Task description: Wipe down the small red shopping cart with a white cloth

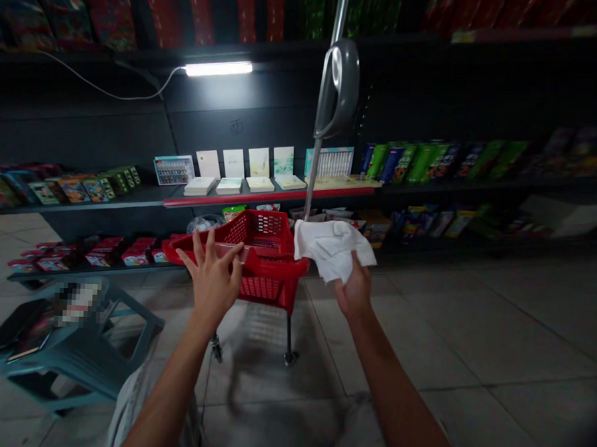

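Observation:
A small red shopping cart [271, 270] stands in front of me, with a basket-like body and wheeled legs. My left hand [217, 272] is over the cart's near rim at the handle, fingers spread; whether it presses on the rim, I cannot tell. In my right hand [356, 288] is a crumpled white cloth [330, 245], gripped by its lower right part. The cloth spreads at the cart's right corner, and its left edge overlaps the rim from my view. Just behind the cloth rises a metal pole [310, 184] bearing a grey oval loop [338, 89].
Dark shelves hold books [233, 185], green and blue packs [422, 162] and red boxes [107, 250]. A lit tube lamp [218, 68] with a white cable hangs under the upper shelf. At left, a blue-grey plastic stool [89, 356] carries a dark flat device [15, 325]. Floor tiles [472, 339] extend right.

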Available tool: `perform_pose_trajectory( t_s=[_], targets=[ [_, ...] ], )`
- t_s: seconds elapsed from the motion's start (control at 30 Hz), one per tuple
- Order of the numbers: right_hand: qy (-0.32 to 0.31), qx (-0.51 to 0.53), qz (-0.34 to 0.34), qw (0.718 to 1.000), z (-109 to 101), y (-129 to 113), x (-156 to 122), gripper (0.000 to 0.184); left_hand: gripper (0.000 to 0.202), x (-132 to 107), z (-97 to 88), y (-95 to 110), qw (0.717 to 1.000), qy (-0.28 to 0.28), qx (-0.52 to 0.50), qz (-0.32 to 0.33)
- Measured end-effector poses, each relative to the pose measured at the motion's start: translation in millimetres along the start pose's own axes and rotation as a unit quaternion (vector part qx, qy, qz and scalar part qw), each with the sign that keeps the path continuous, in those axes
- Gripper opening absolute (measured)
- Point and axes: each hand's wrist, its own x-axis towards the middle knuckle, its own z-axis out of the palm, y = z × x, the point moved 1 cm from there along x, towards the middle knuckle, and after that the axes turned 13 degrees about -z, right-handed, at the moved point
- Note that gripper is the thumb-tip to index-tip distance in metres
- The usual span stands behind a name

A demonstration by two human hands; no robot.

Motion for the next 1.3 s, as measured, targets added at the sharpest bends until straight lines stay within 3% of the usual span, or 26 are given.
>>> perform_pose_trajectory(
  t_s=[0.1,0.17,0.23,0.3,0.4,0.53,0.67,0.77,0.87,1.07,1.3],
  targets=[
    [0.04,0.013,0.052,0.998,-18.3,7.1,13.5,0.034,0.032,0.5,-5.7,0.5,0.999,0.035,-0.024,-0.009],
    [0.085,-0.011,0.074,0.994,-25.7,9.6,16.8,0.034,0.032,-3.2,-8.7,7.7,0.997,0.038,-0.07,0.022],
    [0.1,-0.048,0.073,0.991,-24.4,9.1,14.6,0.039,0.033,-10.8,-8.4,19.7,0.991,0.007,-0.114,0.073],
    [0.062,-0.059,0.032,0.996,-12.7,6.0,8.6,0.047,0.034,-20.5,-3.6,32.5,0.985,-0.041,-0.128,0.111],
    [-0.008,-0.051,-0.06,0.997,21.6,-2.1,-1.2,0.054,0.033,-31.7,9.0,44.6,0.985,-0.076,-0.093,0.121],
    [-0.126,-0.064,-0.159,0.977,89.6,-18.8,-1.1,0.06,0.026,-33.4,20.9,43.3,0.992,-0.05,-0.074,0.09],
    [-0.258,-0.122,-0.261,0.922,159.6,-39.7,8.5,0.057,0.021,-30.7,23.0,36.7,0.992,-0.042,-0.088,0.078],
    [-0.305,-0.156,-0.336,0.877,186.9,-45.5,6.6,0.052,0.02,-30.3,23.7,32.8,0.993,-0.034,-0.093,0.072],
    [-0.315,-0.195,-0.376,0.849,183.5,-33.4,-8.7,0.048,0.017,-29.6,24.4,27.9,0.993,-0.024,-0.101,0.062],
    [-0.319,-0.225,-0.352,0.851,130.1,19.0,-53.5,0.037,0.013,-24.0,22.0,13.9,0.993,-0.005,-0.115,0.036],
    [-0.446,-0.232,-0.337,0.796,80.8,47.0,-70.4,0.025,0.01,-19.9,22.9,-4.7,0.994,0.027,-0.096,0.039]
  ],
)
